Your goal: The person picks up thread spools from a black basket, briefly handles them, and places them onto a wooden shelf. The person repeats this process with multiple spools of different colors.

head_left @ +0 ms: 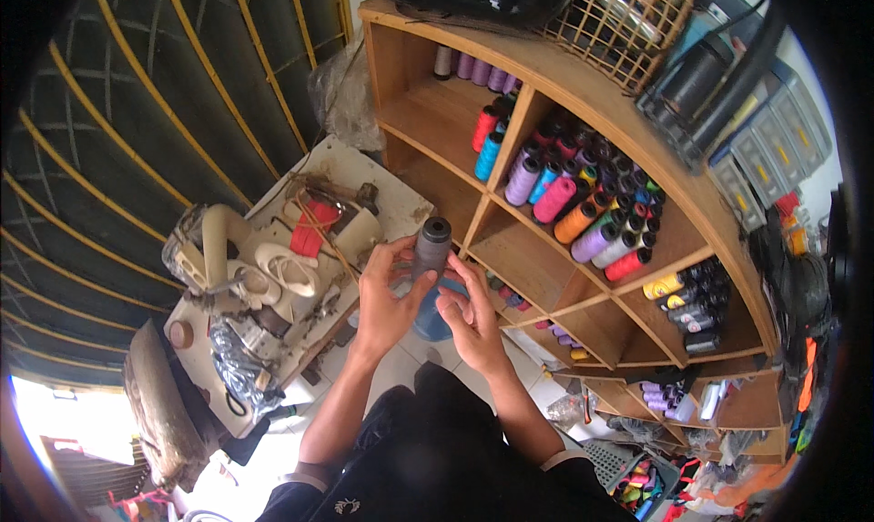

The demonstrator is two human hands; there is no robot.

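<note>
A grey cone spool of thread (431, 247) with a dark top stands upright between my hands, in front of my body. My left hand (387, 290) wraps round it from the left, thumb across its lower front. On the spool's other side is my right hand (473, 317), its fingers curved and their tips against the spool; the thumb is bent inward. Behind the spool's lower end, partly hidden by the hands, shows a blue round container (435, 320) low down.
A wooden shelf unit (455, 112) with many coloured spools (555, 199) curves along the right. To the left, a cluttered white table (209, 376) bears a cream machine part (218, 240) and a red cloth (314, 231). A basket of spools (642, 486) sits at lower right.
</note>
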